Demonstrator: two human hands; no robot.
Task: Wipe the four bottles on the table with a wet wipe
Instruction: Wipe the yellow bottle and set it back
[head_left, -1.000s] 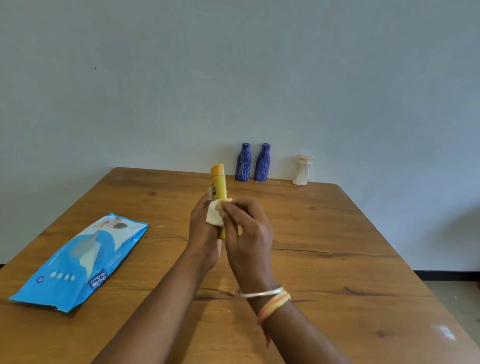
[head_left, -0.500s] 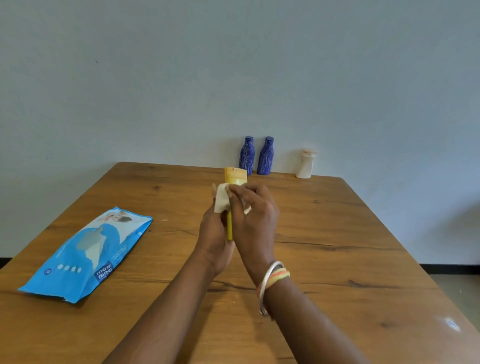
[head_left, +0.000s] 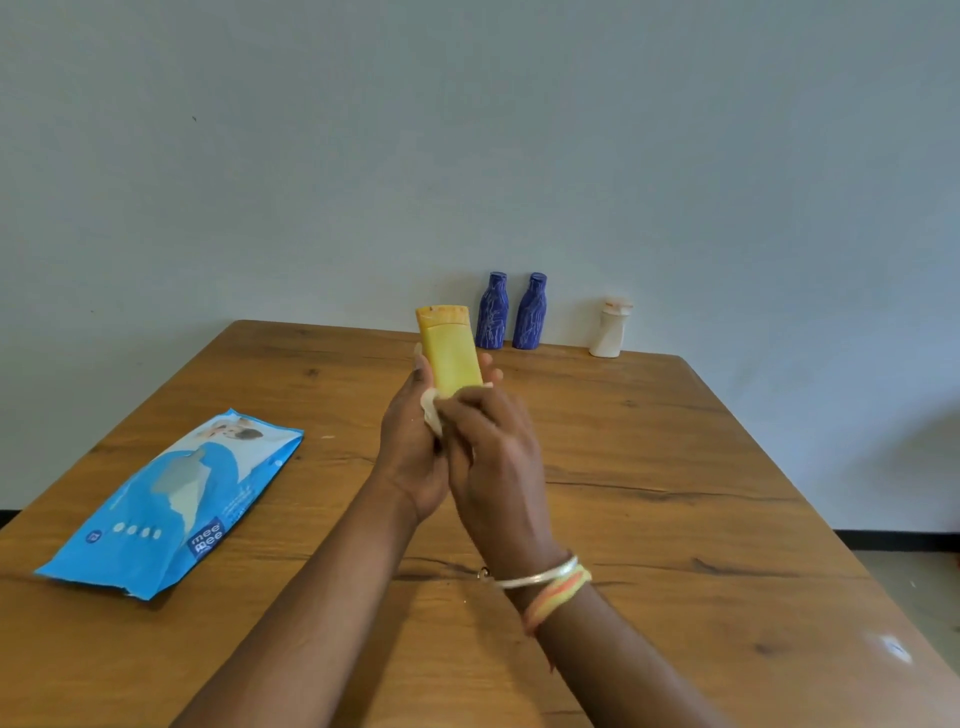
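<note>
Head view: The left grip (head_left: 410, 457), a bare hand, is wrapped round the lower half of the yellow bottle (head_left: 449, 353). Its thumb lies along the bottle's 9 o'clock side and its fingertips (head_left: 491, 366) show at the 3 o'clock side. The bottle is held above the middle of the tabletop (head_left: 675, 467), cap end up and leaning slightly toward 11 o'clock, with its flat broad face toward the camera.

The right grip (head_left: 493, 467) has its fingers curled on the wipe (head_left: 431, 410), bunched white, and holds it against the bottle's lower part. The hand covers most of the wipe, and only a crumpled edge shows at its 9 o'clock side, between the two hands. A metal bangle (head_left: 540, 574) and an orange-and-yellow band (head_left: 558, 595) circle the right wrist.

At 12 o'clock, along the tabletop's far edge by the wall (head_left: 467, 130), two blue bottles stand upright just beside each other, one (head_left: 492, 312) left of the other (head_left: 531, 312). A white bottle (head_left: 610, 330) stands near them toward 1 o'clock, apart from the pair.

At 9 o'clock a blue pack (head_left: 171, 499) lies flat on the tabletop, well apart from the hands, with its long side running from 7 toward 1 o'clock.
</note>
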